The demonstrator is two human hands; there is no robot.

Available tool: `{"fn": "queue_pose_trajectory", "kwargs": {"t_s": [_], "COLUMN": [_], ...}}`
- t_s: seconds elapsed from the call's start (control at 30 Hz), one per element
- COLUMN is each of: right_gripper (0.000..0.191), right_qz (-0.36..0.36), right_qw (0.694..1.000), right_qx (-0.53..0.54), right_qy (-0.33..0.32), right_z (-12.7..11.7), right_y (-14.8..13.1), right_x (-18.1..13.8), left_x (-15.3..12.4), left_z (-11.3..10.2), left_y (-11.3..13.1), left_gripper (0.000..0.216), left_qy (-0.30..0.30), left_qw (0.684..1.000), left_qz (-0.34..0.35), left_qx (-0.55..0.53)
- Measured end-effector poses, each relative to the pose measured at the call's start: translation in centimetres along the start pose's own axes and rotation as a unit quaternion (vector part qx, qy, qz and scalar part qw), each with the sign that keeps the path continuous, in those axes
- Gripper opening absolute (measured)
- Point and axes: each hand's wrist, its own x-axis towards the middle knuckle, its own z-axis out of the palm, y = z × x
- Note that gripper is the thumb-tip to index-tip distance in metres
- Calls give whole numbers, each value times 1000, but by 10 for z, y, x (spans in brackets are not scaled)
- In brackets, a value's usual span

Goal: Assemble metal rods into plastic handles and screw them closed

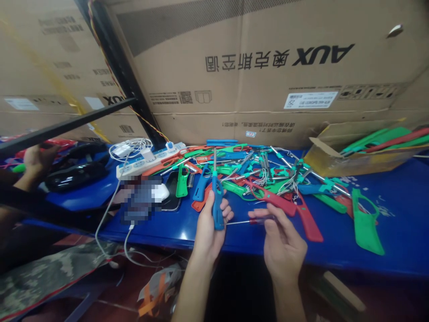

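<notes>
My left hand (211, 228) is wrapped round a blue long-necked lighter (217, 210), whose metal barrel points up and away from me. Between the fingers of my right hand (283, 241) is a screwdriver (253, 221) with a red and clear handle. Its thin shaft points left, and the tip reaches the lower end of the lighter's handle; whether it sits in a screw is too small to tell. Just beyond both hands lies a pile of lighter parts: a red handle shell (308, 223), a green handle shell (367, 223), metal barrels and white wires.
A cardboard box (355, 165) with green and red shells stands at the right. Left of the pile are a white power strip (150, 162), cables and a phone (172, 192). Another person's hand (36, 161) is beyond a black metal frame (67, 123). Large cartons (234, 89) wall off the back.
</notes>
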Motion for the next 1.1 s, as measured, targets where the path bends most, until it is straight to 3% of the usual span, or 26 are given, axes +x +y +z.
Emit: {"fn": "queue_pose_trajectory", "kwargs": {"t_s": [0.1, 0.27, 0.47, 0.67, 0.87, 1.1], "right_gripper": [21, 42, 27, 42, 23, 32], "right_qz": [-24, 38, -24, 37, -32, 22], "right_qw": [1000, 999, 1000, 998, 999, 999], "right_qx": [3, -17, 1, -37, 0, -33], "right_qy": [15, -23, 5, -17, -5, -14], "right_z": [0, 0, -2, -1, -4, -5], "right_y": [2, 1, 1, 0, 3, 2], "right_x": [0, -3, 0, -2, 0, -1], "left_x": [0, 1, 0, 1, 0, 1], "left_z": [0, 0, 0, -1, -1, -2], "left_y": [0, 0, 0, -1, -2, -2], "left_gripper": [34, 34, 33, 33, 33, 31], "left_qy": [1, 7, 7, 4, 1, -7], "left_qw": [1000, 1000, 1000, 1000, 1000, 1000], "left_qz": [-2, -1, -3, 1, 6, 10], "left_qx": [5, 6, 5, 5, 8, 8]}}
